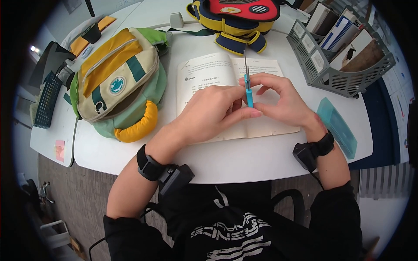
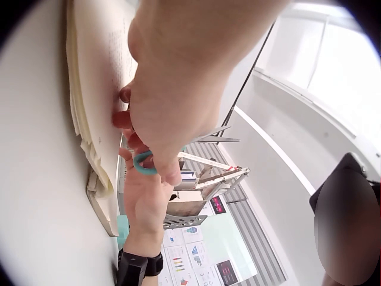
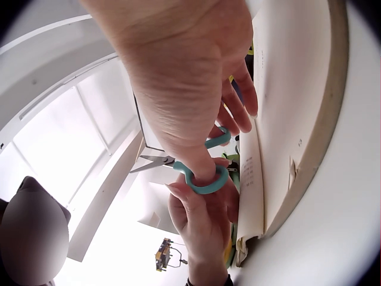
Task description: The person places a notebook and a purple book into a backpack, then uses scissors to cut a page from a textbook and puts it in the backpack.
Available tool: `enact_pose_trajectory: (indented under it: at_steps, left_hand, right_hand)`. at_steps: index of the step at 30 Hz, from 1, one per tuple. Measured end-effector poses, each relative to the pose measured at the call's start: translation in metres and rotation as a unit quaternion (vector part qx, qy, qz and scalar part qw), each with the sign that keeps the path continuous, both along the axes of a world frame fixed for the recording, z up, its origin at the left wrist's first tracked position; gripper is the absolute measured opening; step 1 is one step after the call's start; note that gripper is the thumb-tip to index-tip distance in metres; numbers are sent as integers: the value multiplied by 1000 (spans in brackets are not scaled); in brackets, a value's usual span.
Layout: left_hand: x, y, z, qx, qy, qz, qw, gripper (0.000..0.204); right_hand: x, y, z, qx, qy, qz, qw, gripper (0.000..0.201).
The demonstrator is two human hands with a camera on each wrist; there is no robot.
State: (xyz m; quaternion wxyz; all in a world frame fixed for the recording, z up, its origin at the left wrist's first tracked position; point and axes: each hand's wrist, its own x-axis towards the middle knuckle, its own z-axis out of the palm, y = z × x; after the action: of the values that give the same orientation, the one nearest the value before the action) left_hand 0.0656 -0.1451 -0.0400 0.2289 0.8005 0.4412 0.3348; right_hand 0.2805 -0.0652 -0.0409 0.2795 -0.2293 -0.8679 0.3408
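Scissors with teal handles (image 1: pixel 249 98) are held upright between both hands above an open book (image 1: pixel 209 82), blades upward and slightly apart. From the right, the right hand (image 1: pixel 283 98) has its thumb through one teal loop (image 3: pixel 207 189), while a finger is at the other loop. The left hand (image 1: pixel 209 108) holds the handles from the left, its thumb beside the near loop; its other fingertips are partly hidden. In the left wrist view the blades (image 2: pixel 217 138) stick out past the left hand (image 2: pixel 178 101).
A green and beige backpack (image 1: pixel 117 82) lies left of the book; a red and navy bag (image 1: pixel 244 21) stands behind it. At the right are a grey file rack (image 1: pixel 313 65) with folders and a teal plastic case (image 1: pixel 337 128). The table's front edge is near the body.
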Motion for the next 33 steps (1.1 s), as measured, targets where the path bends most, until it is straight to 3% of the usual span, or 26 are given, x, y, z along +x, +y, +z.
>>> enact_pose_trajectory:
  at_steps: [4,7,9,13,24,33]
  left_hand:
    - [1,0,-1,-28,-16,3,999,32]
    - [0,0,0,-37,6,-5,999,30]
    - [-2,1,-7,-19,46,-24,998,29]
    - [-2,1,-5,-46,92,-41,994,28]
    - [-1,0,-5,-38,92,-42,994,29]
    - [-2,0,-4,-33,94,-41,994,28]
  right_hand:
    - [2,1,2,-18,-12,1,1000,42]
    - [3,6,1,-78,4,-20,997,32]
    - [5,13,-6,-143,72,-20,987,26]
    - [7,20,-12,-158,118,-47,979,28]
    - [7,18,-8,-177,74,-108,975,23]
    - [8,16,-9,-182,97,-106,973,26]
